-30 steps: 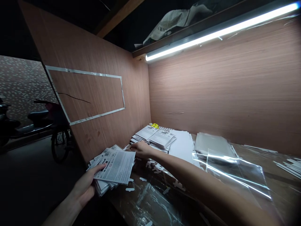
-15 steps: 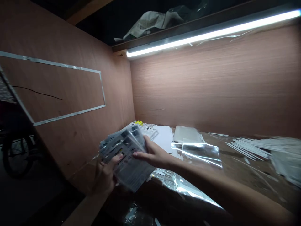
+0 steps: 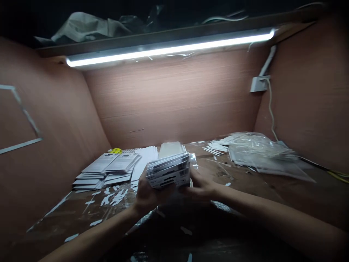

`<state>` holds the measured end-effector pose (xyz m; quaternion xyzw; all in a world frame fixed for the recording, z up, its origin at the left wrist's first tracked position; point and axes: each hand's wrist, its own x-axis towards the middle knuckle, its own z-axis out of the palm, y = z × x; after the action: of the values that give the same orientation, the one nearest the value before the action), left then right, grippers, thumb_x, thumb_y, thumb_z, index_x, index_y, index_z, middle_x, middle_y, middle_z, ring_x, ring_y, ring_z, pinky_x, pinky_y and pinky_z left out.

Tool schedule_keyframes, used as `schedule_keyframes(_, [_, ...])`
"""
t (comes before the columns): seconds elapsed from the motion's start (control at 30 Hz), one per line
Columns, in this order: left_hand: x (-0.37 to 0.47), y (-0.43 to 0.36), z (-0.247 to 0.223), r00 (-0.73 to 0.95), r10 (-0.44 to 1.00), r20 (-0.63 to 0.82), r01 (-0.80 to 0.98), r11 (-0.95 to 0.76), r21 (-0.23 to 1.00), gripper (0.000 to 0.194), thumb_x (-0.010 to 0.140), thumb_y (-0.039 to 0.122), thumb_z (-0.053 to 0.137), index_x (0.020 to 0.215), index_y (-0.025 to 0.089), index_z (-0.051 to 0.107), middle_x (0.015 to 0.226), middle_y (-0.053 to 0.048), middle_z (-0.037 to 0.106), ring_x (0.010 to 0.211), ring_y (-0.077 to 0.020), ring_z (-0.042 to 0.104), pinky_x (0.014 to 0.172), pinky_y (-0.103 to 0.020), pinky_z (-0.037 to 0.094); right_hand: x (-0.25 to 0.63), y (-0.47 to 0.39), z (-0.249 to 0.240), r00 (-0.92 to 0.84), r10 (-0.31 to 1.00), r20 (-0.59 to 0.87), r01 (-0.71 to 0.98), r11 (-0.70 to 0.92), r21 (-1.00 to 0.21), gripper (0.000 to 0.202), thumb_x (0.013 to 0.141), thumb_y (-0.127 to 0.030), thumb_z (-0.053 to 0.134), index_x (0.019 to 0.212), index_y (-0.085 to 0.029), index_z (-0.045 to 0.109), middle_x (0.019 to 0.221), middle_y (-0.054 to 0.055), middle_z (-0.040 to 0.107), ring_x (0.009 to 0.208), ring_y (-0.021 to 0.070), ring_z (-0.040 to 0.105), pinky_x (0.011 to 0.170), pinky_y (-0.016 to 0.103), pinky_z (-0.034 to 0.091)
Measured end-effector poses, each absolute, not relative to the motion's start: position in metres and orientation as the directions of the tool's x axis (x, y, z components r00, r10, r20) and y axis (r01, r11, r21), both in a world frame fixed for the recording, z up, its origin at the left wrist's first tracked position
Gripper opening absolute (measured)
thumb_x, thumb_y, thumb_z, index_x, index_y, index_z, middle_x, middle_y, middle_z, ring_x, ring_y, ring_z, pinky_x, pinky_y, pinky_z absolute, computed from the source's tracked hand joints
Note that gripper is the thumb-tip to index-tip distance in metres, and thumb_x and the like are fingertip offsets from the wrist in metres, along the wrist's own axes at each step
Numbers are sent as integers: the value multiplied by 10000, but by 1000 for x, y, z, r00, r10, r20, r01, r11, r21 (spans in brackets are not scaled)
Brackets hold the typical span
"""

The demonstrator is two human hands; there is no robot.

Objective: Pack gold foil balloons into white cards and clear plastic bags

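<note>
A thick stack of printed cards in clear sleeves [image 3: 169, 174] is held up in front of me, its edges slightly uneven. My left hand [image 3: 149, 193] wraps around the stack's left side. On the opposite side, my right hand [image 3: 200, 183] presses with its fingers and thumb. Dark slots and barcode-like print show on the near faces. Just behind the stack is a pale pile of flat sheets [image 3: 171, 148], partly hidden by it. White sheets [image 3: 145, 157] lie to the left of that pile.
Piles of printed cards [image 3: 99, 163] stand at the left, with a yellow tape roll [image 3: 116, 150] behind. White paper scraps [image 3: 116, 196] litter the tabletop. At right lie white strips [image 3: 218, 145] and clear plastic bags [image 3: 261, 154]. A lit tube [image 3: 174, 48] hangs above.
My view has swung to the right. The fanned, tilted cards are now gathered into a squarer stack with edges toward me, and both hands have moved to its sides.
</note>
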<state>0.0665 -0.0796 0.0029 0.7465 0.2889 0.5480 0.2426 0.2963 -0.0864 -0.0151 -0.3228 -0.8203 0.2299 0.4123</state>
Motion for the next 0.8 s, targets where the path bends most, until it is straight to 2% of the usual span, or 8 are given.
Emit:
schedule_keyframes(0.07, [72,-73,-2,262,688,677,160,-723,672,513,658,308,889,1110,207,670,1038,-75,748,894,-282,713,810,-449,620,303,-86,-15,-407,767,496,279,622,-732,646,796,-391,792,1320,-212,458,1110,76,631,986,258,608,837,400,551])
schedule_keyframes(0.17, [78,-66,-16,269,707,654,157,-702,695,639,662,318,893,1232,236,616,1169,-72,724,996,-301,704,882,-458,609,304,-85,-26,-345,797,496,182,576,-797,623,829,-408,764,1333,-213,455,1157,77,628,1054,262,608,883,398,541])
schedule_keyframes(0.33, [81,-68,-22,329,768,550,152,-618,771,445,668,341,893,1051,211,707,1050,-60,769,942,-296,721,876,-438,611,297,-90,-34,-284,810,513,190,572,-798,566,862,-480,733,1292,-195,501,1164,91,614,1109,271,585,948,417,511])
schedule_keyframes(0.43, [82,-73,-4,312,899,306,-44,-308,950,426,684,355,889,1016,146,722,977,-94,782,874,-286,742,795,-400,629,298,-97,-22,-302,841,450,75,491,-868,576,943,-573,600,1337,-168,492,1183,126,617,1103,271,599,962,457,513])
schedule_keyframes(0.53, [79,-73,16,396,913,-94,-225,196,955,424,774,401,809,1072,114,718,904,-120,780,748,-259,747,704,-375,633,309,-103,-10,-341,819,461,-12,486,-874,599,1004,-569,470,1468,-194,418,1337,165,559,1142,276,601,973,499,522])
schedule_keyframes(0.6, [75,-73,23,465,837,-290,-236,432,870,410,795,402,783,1055,91,725,833,-128,774,661,-243,735,637,-350,625,317,-105,-6,-325,754,570,101,628,-772,693,964,-518,553,1552,-235,320,1439,169,484,1228,311,560,1009,548,506])
schedule_keyframes(0.7, [73,-75,22,507,757,-411,-191,565,803,388,788,353,790,1042,65,731,805,-131,774,594,-218,721,563,-293,600,323,-104,-4,-374,561,739,411,814,-410,984,795,-371,771,1599,-276,212,1591,164,321,1438,402,359,1138,650,365])
schedule_keyframes(0.8, [77,-84,19,551,697,-460,-157,628,762,384,805,347,765,1043,48,736,830,-145,778,606,-213,726,588,-279,599,319,-104,-5,-521,410,748,462,873,-157,949,777,-262,787,1564,-275,258,1566,155,392,1500,379,297,1188,628,315])
